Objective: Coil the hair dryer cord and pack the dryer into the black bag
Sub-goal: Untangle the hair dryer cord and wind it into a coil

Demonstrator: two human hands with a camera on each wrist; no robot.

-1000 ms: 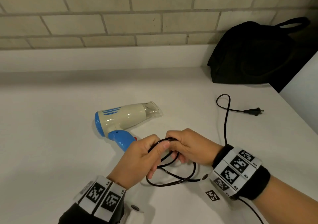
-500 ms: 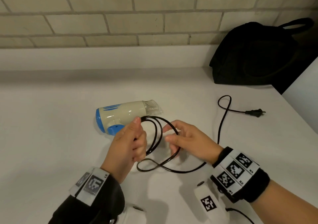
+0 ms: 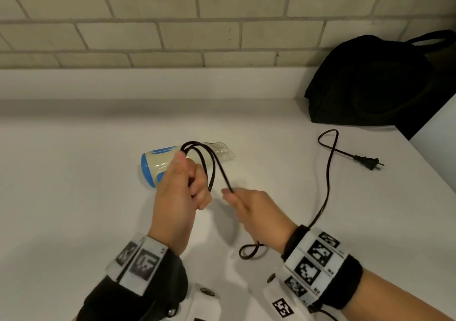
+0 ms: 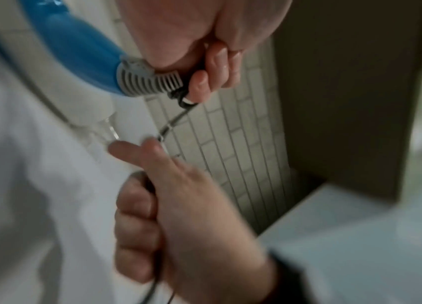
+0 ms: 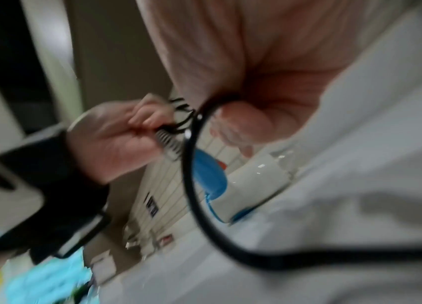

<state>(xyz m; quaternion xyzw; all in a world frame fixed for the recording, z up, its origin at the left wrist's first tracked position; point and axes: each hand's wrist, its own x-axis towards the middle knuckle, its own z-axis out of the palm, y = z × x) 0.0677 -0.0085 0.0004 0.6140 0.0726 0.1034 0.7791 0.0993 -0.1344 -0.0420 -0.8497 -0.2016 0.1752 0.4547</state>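
**Cord gathered loop by loop beside the dryer**

The left hand (image 3: 181,192) is closed in a fist around the loops of the cord (image 3: 327,190) already made, fingers curled round them and round the ribbed end of the blue handle, so the bundle stays together while more is fed in. The right hand (image 3: 249,207) pinches the next stretch between thumb and forefinger, with the other fingers curled round it, seemingly to guide a fresh loop toward the left.

The hair dryer (image 3: 162,159) lies on its side on the white table (image 3: 74,197), just behind the left hand. The rest of the cord trails to the right across the table, with a small twist near the right wrist, and ends in the plug (image 3: 367,162), well apart from both hands. The black bag (image 3: 370,83) sits at the back right corner against the brick wall.

The left hand hides most of the handle in the head view. Both wrist views are blurred, and whether the bag is open cannot be told.
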